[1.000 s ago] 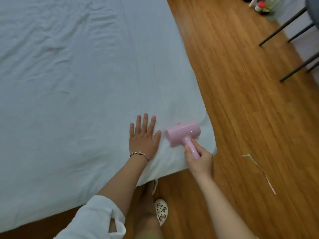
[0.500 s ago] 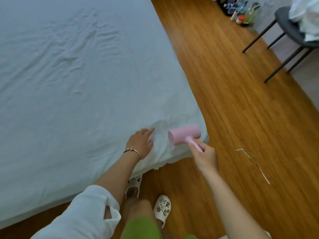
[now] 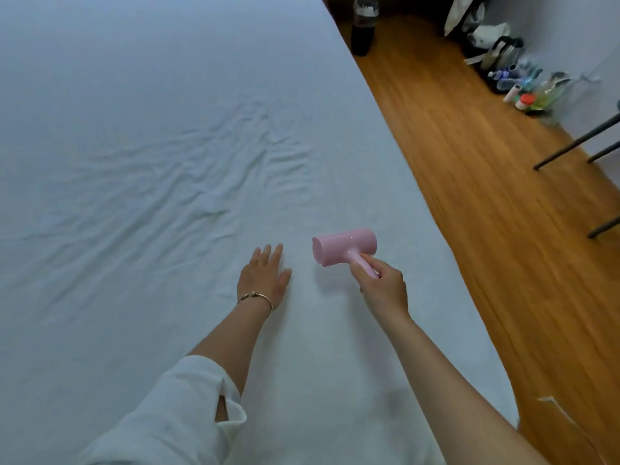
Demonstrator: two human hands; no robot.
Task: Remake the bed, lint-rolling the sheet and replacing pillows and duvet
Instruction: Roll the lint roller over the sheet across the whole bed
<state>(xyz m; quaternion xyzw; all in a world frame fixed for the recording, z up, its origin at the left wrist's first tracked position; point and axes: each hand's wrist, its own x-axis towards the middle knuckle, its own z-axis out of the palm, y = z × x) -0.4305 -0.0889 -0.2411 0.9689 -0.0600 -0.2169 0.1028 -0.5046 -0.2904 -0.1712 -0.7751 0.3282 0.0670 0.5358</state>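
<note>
Lint-rolling is the step in hand here, and the bed is bare: no pillows, no duvet anywhere in view, just the pale sheet (image 3: pixel 151 162) filling the left and centre of the frame. The right hand (image 3: pixel 384 290), just right of centre and a little below the middle, has its fingers curled round the pink handle of the lint roller (image 3: pixel 345 246), whose drum lies crosswise just above the hand, down at the sheet, though whether it actually touches the cloth is hard to say. The left hand (image 3: pixel 263 273) lies flat beside it, fingers straight and slightly spread, palm on the fabric, seemingly pinning the sheet taut; a bracelet (image 3: pixel 255 297) sits at its wrist.

Both hands work near the bed's right edge, where the wooden floor (image 3: pixel 486 213) begins. A patch of wrinkles (image 3: pixel 235 152) spreads across the middle of the frame, above and left of the hands.

By the look of it the task is early; the sheet is being cleaned and everything else is left to do. The next move probably calls for a steady push of the roller up toward those wrinkles, with the flat hand holding the cloth so it doesn't bunch under the sticky drum. A dark bottle (image 3: pixel 362 28) stands on the floor at the top, and assorted bottles (image 3: pixel 530 92) crowd the upper right.
</note>
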